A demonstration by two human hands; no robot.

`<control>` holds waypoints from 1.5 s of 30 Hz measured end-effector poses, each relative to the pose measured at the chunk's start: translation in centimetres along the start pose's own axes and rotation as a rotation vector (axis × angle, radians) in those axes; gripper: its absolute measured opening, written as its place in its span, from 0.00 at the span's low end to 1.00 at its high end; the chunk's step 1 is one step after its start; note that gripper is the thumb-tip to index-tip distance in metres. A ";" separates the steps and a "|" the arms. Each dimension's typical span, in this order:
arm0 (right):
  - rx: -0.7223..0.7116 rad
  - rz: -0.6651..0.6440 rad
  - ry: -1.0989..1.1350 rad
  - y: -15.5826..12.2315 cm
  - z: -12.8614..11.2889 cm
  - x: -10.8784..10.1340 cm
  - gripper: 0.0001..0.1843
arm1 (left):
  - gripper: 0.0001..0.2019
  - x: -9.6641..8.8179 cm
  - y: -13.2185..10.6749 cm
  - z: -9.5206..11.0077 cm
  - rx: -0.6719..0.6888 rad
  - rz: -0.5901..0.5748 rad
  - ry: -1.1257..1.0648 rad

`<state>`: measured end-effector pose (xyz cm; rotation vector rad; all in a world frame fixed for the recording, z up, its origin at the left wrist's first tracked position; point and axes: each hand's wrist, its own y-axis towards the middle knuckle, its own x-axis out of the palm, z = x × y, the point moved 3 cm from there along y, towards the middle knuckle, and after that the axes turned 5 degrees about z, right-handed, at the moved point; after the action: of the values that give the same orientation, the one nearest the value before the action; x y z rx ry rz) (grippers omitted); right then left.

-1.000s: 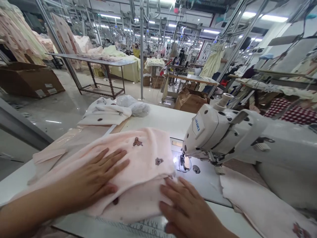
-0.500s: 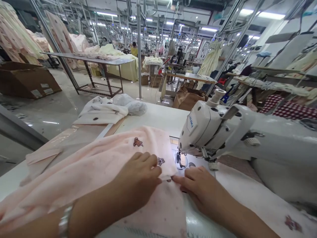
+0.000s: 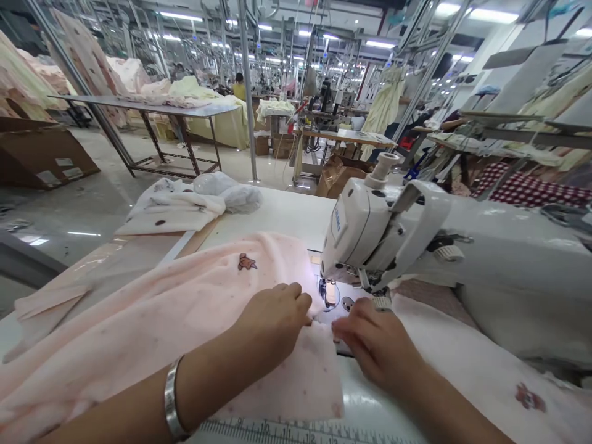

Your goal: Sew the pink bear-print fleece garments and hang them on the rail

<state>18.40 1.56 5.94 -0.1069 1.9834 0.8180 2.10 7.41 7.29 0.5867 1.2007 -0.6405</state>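
We are pinching the edge of the soft pink cloth (image 3: 185, 320), a fuzzy fabric dotted with small brown bear prints, between the curled fingers of our left hand (image 3: 272, 320), while our right hand (image 3: 374, 339) is closing its fingertips on the same edge just beside it. The cloth is lying in loose folds across the smooth white table (image 3: 287, 216), its edge sitting right before the needle of the glossy, rounded white sewing machine (image 3: 416, 246). A metal bangle (image 3: 172, 401) is circling our left wrist, and a printed ruler (image 3: 287, 428) is running along the table's near edge.
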 end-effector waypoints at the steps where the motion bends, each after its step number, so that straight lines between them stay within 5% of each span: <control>1: -0.030 -0.022 -0.017 0.0 -0.4 0.1 0.11 | 0.06 -0.1 0.1 -0.2 -0.027 0.005 -0.047; 6: 0.053 -0.248 -0.110 0.0 -0.7 1.2 0.12 | 0.05 -1.1 0.9 -1.3 -0.129 0.030 -0.402; 11: 0.118 -0.318 -0.082 0.2 -0.4 1.3 0.13 | 0.04 -1.2 0.8 -1.7 -0.162 0.126 -0.581; 14: 0.138 -0.325 -0.063 0.2 -0.2 1.0 0.10 | 0.07 -0.3 -0.1 -0.5 0.180 0.252 -0.359; 16: 0.153 -0.321 -0.045 0.1 0.4 0.7 0.10 | 0.07 1.0 -1.0 0.3 0.424 0.225 -0.153; 18: 0.196 -0.300 -0.049 0.0 1.1 0.4 0.11 | 0.05 2.0 -1.7 0.5 0.502 0.178 -0.063; 30: 0.359 -0.206 -0.334 1.4 3.0 -0.4 0.09 | 0.15 1.5 -1.6 -0.5 0.414 0.138 -0.134; 38: 0.453 -0.220 -0.394 1.5 7.7 2.5 0.13 | 0.14 1.4 0.6 -2.8 0.395 0.051 -0.022; 45: 0.491 -0.201 -0.413 0.3 8.5 3.2 0.15 | 0.15 1.7 0.8 -2.6 0.427 0.080 -0.007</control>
<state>22.86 7.60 0.75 0.1389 1.6891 0.1860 1.31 9.59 5.07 0.9845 1.0313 -0.8369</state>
